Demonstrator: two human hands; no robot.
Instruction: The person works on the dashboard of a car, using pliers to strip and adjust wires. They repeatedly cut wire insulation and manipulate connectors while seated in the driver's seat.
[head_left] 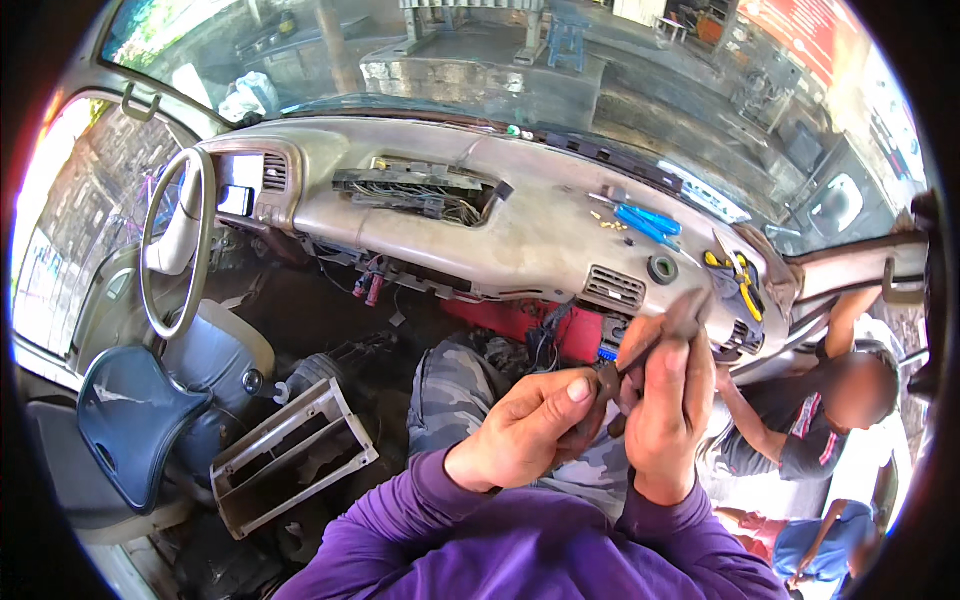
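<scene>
Fingers curled on left hand, straighter on right hand (any grip unclear), near the beige dashboard.

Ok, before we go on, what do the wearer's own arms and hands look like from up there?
Both arms wear long, plain purple fabric sleeves reaching about to the wrists, with no markings visible on them. The left hand and right hand are bare, with no gloves; no watch or bracelet shows at either wrist.
</scene>
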